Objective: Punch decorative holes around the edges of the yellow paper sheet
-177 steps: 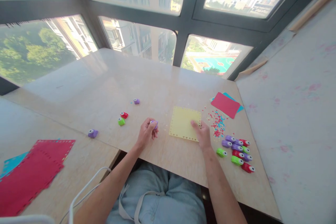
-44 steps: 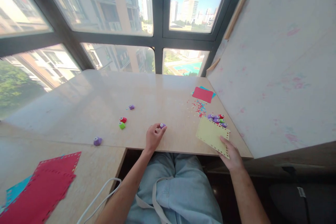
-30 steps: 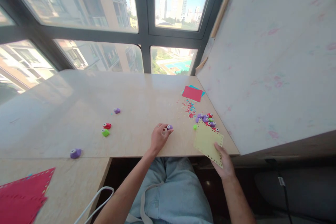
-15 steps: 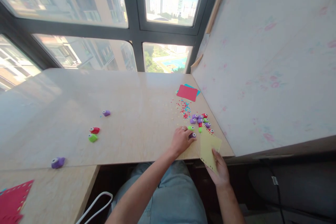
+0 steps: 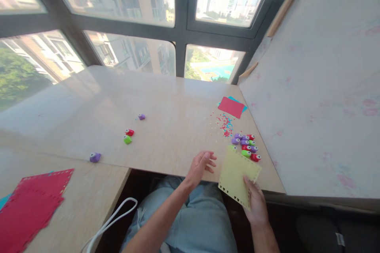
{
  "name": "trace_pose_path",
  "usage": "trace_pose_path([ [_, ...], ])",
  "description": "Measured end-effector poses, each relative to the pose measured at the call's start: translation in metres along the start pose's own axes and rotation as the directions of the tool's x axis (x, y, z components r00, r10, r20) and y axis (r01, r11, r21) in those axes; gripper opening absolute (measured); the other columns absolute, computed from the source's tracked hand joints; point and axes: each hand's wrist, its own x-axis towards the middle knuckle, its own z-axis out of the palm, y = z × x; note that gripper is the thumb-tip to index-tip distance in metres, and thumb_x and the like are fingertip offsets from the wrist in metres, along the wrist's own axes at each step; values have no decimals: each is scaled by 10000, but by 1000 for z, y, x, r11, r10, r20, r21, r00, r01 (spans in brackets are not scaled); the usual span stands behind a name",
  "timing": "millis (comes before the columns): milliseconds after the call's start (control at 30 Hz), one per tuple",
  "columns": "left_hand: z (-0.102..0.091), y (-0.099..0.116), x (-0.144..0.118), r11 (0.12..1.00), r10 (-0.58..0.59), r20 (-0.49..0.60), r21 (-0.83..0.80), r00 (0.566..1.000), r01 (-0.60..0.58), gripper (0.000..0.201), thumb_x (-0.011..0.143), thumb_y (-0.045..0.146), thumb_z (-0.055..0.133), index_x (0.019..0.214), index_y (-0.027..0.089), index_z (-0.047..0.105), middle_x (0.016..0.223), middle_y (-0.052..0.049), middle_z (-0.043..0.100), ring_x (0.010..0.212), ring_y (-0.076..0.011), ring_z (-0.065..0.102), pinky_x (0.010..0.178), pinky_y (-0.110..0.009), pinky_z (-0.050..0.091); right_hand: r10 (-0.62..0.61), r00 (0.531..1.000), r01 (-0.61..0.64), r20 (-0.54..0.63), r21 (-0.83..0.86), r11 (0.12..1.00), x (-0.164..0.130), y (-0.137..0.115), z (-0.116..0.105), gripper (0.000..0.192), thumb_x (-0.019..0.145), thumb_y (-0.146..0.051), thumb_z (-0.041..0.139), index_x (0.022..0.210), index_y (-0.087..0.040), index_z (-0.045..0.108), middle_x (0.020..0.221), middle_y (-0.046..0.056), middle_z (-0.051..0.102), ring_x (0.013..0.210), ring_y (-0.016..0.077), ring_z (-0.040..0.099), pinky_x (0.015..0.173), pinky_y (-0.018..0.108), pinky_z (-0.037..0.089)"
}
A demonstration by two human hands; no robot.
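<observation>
1. Right hand [image 5: 255,204] pinches the near corner of a yellow card [image 5: 238,175]. The card has a punched border. It is held off the desk's [image 5: 166,126] near edge, tilted, its far corner overlapping the cluster of punches [image 5: 245,145]. Holding it by one corner keeps the punched edges free of the fingers.
2. Left hand [image 5: 200,165] is loosely open and holds nothing. Its fingers are half curled over the desk edge, just beside the card on its left.
3. The cluster of small red, green and purple punches lies just beyond the card, close to the side wall panel [image 5: 320,95]. Grouped so, they sit within reach of the right hand, by this reading.
4. Confetti [image 5: 225,122] is scattered beyond the cluster. Farther still from the card lies a red sheet [image 5: 231,107] on top of a blue one.
5. Well to the card's left sit stray punches: a red and green pair [image 5: 128,136], one purple [image 5: 141,116], and another purple [image 5: 95,157] near the desk seam.
6. Far left of the card, red punched sheets [image 5: 31,203] lie on the adjoining lower surface.
7. The desk is pale, glossy and stone-like. It is set into a dark-framed bay window [image 5: 178,27] with sunlit towers outside.
</observation>
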Motion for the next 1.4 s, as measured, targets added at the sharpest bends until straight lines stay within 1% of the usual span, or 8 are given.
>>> trace_pose_path([
  [67,-15,12,-23,980,-147,98,-117,984,158,672,788,689,560,1144,119,586,1034,-149,658,770,-177,645,583,-264,517,31,998,-29,48,-37,999,-7,3,13,654,602,-372,868,1188,-175,655,928,75,772,934,305,718,864,424,574],
  [167,-38,24,-52,963,-264,175,-12,949,270,581,705,558,741,1067,120,620,881,-108,686,673,-168,662,491,-220,509,62,984,-46,166,-103,994,-17,6,35,632,624,-379,869,1183,-179,652,963,91,766,930,306,716,836,422,578],
  [300,-62,26,-73,949,-305,-11,76,952,305,469,718,575,713,761,120,611,616,-28,621,398,-97,559,320,-154,357,132,927,-54,351,-223,973,-24,10,62,557,647,-398,862,1128,-183,682,968,103,761,897,301,716,778,416,583],
  [467,-87,33,-85,977,-195,-287,27,938,212,455,709,570,723,762,126,642,579,-1,595,407,-111,575,315,-160,367,124,875,45,467,-334,942,-21,15,82,467,648,-433,858,1013,-174,724,890,90,758,717,219,705,651,316,572],
  [633,-105,45,-89,980,-155,-498,-184,853,72,404,670,467,799,813,117,659,634,-3,630,485,-108,614,413,-172,492,117,882,64,456,-363,930,-14,16,84,428,677,-436,838,981,-158,721,818,65,739,630,143,658,617,261,562],
  [867,-113,46,-83,935,-208,-584,-355,785,-17,413,593,352,859,842,108,637,688,-37,682,613,-192,708,508,-225,592,107,899,37,425,-315,948,-13,13,86,387,653,-384,862,941,-162,729,806,51,729,641,127,647,611,238,556],
  [1167,-122,47,-93,979,-129,-677,-205,725,-16,456,554,381,874,845,107,655,666,-2,661,631,-189,713,523,-210,599,111,884,23,455,-279,960,-11,13,82,375,678,-364,850,958,-150,724,814,59,729,661,133,653,618,232,553],
  [1400,-131,41,-114,996,-92,-724,-59,683,70,492,559,461,855,846,110,662,682,2,651,606,-167,690,556,-242,612,125,888,-4,443,-264,964,-11,11,85,398,639,-366,874,928,-135,727,789,66,725,638,132,647,598,226,552],
])
